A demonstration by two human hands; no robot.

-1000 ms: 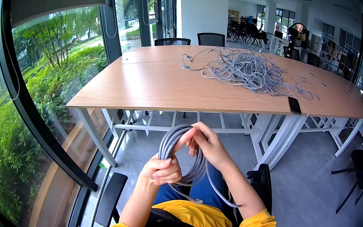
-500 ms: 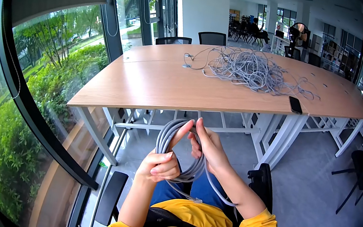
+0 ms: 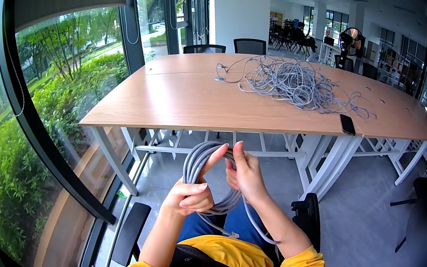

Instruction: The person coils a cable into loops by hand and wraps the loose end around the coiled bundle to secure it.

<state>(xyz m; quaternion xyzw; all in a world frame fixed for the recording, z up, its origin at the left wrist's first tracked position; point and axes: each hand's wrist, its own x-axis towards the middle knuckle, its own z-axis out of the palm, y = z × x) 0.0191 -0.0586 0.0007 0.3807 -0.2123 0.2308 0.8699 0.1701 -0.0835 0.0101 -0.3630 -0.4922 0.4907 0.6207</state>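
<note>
A bright room with a large window (image 3: 68, 60) on the left looks out on green shrubs. A long wooden table (image 3: 174, 99) on white legs spans the view, with black chairs (image 3: 249, 46) at its far side, and beyond it stand a fan (image 3: 351, 41) and a seated person (image 3: 300, 35). On the table lies a tangled pile (image 3: 294, 85) of grey cable, and a phone (image 3: 346, 124) rests near the front edge.

The wearer, in a yellow shirt (image 3: 260, 261) and blue trousers (image 3: 250, 234), sits in front of the table and holds a grey coil (image 3: 193, 161) upright above the lap. The left hand (image 3: 191, 197) is clamped on the coil's lower left side: several fingers curl together around the bundled turns, while one digit points up inside the loop towards its top. The right hand (image 3: 247, 179) is at the coil's upper right side, its thumb raised and apart from the bent fingers, which lie beside the turns; whether they grip the cable cannot be told. The two upright digits nearly meet at the top of the loop.

Below the hands, an end with a clear plug (image 3: 232, 235) hangs over the lap, and a loose strand (image 3: 257, 227) curves down from the coil beside the right forearm.
</note>
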